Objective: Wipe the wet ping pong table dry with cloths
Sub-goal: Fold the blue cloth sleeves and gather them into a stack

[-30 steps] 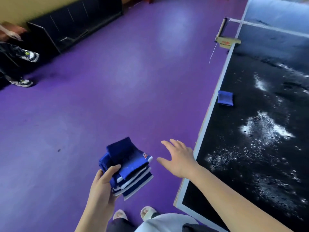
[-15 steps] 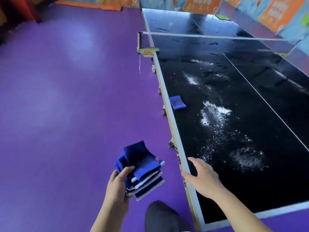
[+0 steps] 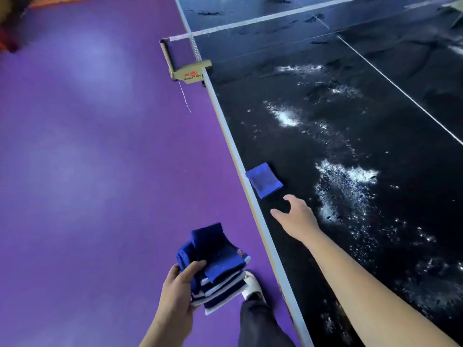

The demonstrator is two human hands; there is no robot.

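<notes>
A dark ping pong table [image 3: 313, 136] fills the right side, its top spotted with shiny water patches [image 3: 343, 186]. One folded blue cloth [image 3: 263, 179] lies on the table just inside the white left edge. My right hand [image 3: 297, 217] hovers over the table a short way in front of that cloth, fingers spread, holding nothing. My left hand [image 3: 178, 289] grips a stack of folded blue and white cloths [image 3: 215, 264] over the purple floor beside the table.
The net [image 3: 263, 18] and its tan clamp post [image 3: 188, 71] cross the table at the top, with a loose string hanging off the clamp. Purple floor [image 3: 95, 146] spreads to the left. My leg and white shoe [image 3: 251, 286] stand close to the table's side.
I have stepped along the table's side toward the net, so the lone cloth is now close. My right hand has moved from the table's edge out over the surface toward it.
</notes>
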